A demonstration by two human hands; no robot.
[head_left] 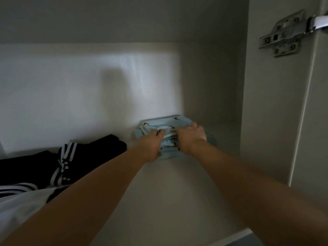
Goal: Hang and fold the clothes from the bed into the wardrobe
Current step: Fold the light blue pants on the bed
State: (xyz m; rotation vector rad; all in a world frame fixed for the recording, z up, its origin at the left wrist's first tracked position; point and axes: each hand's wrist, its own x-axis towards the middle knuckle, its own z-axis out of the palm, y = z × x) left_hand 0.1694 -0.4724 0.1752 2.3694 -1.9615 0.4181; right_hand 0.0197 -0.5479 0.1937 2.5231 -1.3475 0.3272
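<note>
Blue stack (165,124) on shelf (177,183), left grip (152,144) and right grip (192,137) both clamped on it. Best: push square into corner, press flat, release without dragging folds.

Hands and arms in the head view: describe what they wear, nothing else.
The left forearm and right forearm are bare, no sleeves in view. The left hand and right hand wear no gloves; no watch, bracelet or ring shows.
</note>
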